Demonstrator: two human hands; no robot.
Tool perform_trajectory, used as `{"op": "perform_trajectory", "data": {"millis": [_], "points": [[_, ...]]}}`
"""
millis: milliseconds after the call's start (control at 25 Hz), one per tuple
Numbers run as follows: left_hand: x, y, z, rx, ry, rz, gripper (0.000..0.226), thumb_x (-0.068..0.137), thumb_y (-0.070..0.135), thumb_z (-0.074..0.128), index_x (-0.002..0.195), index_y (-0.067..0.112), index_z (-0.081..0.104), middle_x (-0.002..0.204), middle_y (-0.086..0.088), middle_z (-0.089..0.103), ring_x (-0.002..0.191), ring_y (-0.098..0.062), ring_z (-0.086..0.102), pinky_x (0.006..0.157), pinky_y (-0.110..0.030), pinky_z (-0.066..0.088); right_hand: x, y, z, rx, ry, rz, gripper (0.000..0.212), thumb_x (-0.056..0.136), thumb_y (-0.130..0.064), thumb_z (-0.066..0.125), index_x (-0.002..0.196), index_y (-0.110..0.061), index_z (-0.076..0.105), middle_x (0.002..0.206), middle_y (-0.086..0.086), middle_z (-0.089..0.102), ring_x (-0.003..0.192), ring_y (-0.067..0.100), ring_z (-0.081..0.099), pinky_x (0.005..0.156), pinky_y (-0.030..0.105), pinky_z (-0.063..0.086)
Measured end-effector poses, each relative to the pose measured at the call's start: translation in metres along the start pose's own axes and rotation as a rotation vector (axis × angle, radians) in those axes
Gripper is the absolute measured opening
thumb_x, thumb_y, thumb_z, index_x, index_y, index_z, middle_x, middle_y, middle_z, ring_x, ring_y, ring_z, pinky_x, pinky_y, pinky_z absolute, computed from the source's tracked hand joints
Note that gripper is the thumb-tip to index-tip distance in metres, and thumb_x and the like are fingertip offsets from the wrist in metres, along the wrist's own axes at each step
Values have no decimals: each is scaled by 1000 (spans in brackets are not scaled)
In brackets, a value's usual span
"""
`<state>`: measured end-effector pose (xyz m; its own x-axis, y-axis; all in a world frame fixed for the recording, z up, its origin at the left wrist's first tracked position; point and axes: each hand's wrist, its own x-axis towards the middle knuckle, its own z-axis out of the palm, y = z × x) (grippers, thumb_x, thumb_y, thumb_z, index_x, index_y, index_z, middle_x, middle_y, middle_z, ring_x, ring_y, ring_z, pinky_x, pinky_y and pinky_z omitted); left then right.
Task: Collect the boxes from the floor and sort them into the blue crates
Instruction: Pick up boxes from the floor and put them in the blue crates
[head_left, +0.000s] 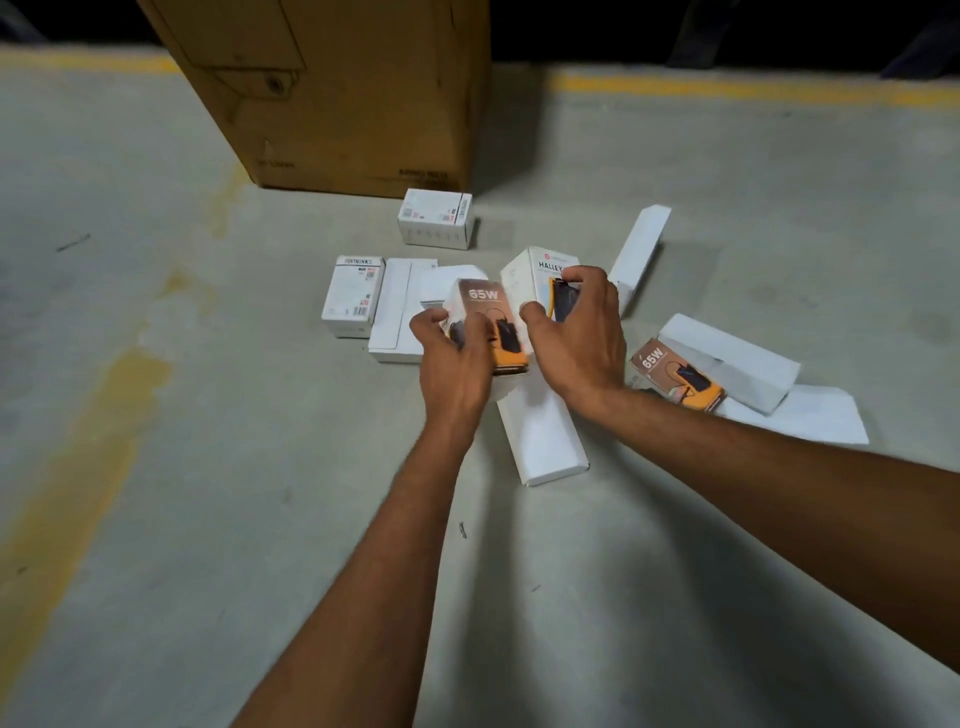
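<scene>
A barcode box (353, 296) is lying on the floor (208, 441) at left. The left hand (457, 364) is curling its fingers round a 65W box (480, 301), the right hand (579, 343) is gripping the HALLEY box (532, 278) just beside it, and a second 65W box (675, 376) is leaning on white boxes (732, 364).

We see a brown-and-orange 65W box (480, 312) gripped in the left hand (457, 358) and a white HALLEY box (530, 280) gripped in the right hand (576, 338). A second 65W box (675, 374) lies askew among long white boxes (545, 441) scattered on the floor (260, 467), with two small labelled boxes (435, 218) behind them.
</scene>
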<state>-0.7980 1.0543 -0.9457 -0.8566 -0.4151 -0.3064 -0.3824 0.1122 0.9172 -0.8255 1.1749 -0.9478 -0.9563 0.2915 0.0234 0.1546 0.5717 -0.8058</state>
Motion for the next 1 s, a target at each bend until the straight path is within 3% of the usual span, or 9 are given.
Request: {"op": "perform_trajectory", "data": {"millis": [120,280,360,440,600,800,920,960,1000], "points": [[7,6,-4,-187,-12,-121,34,107,31,32,138,29,45,122,-4,67,94,-15,64,74,-32,51,5,-7,-1,173,-97,6,44,91,-40,65,127,-30,43,136,-6,57,114,12,61,82,27,54],[9,6,-8,-145,-195,83,45,108,46,44,150,47,30,142,7,55,120,-9,62,92,-29,58,7,-13,-1,245,-139,-35,38,91,-41,64,123,-29,48,125,-10,61,112,15,64,89,34,57],[11,3,-11,-160,-300,96,60,93,57,67,145,48,38,147,10,52,127,-11,60,97,-29,58,10,-14,-3,239,-124,-51,39,88,-42,64,122,-27,51,126,-9,62,113,16,61,95,38,55],[17,-2,-15,-231,-330,77,57,87,46,79,134,45,46,142,8,54,124,-17,64,90,-32,61,15,-13,-3,230,-99,-50,40,86,-42,65,121,-28,51,129,-7,63,114,15,61,96,41,55],[23,9,-14,-21,-251,178,29,94,26,66,114,40,51,141,2,50,119,-22,63,78,-30,59,23,-11,-6,218,-19,-26,41,83,-51,65,118,-37,47,131,-12,61,113,14,65,89,42,62],[23,23,-11,199,-169,412,29,105,14,44,110,29,68,163,-1,14,151,-13,15,101,-9,35,35,-24,-18,323,122,-44,40,83,-50,64,117,-32,54,121,-18,62,110,9,65,92,42,57],[27,32,-5,150,-91,284,22,101,25,56,110,34,74,167,4,8,151,-28,30,112,-34,44,32,-27,-18,329,116,-96,36,84,-50,65,115,-36,52,120,-18,60,110,10,64,93,43,57],[28,38,-2,111,-86,187,36,95,46,64,129,37,65,169,4,12,145,-29,41,112,-44,47,30,-28,-17,319,110,-119,35,85,-49,65,115,-39,50,121,-17,59,112,10,63,94,43,57],[26,44,1,61,-79,79,80,82,71,66,150,37,43,168,2,22,141,-30,47,111,-52,47,27,-27,-16,314,108,-136,36,85,-48,66,115,-40,48,122,-15,58,113,9,61,95,41,57]]}}
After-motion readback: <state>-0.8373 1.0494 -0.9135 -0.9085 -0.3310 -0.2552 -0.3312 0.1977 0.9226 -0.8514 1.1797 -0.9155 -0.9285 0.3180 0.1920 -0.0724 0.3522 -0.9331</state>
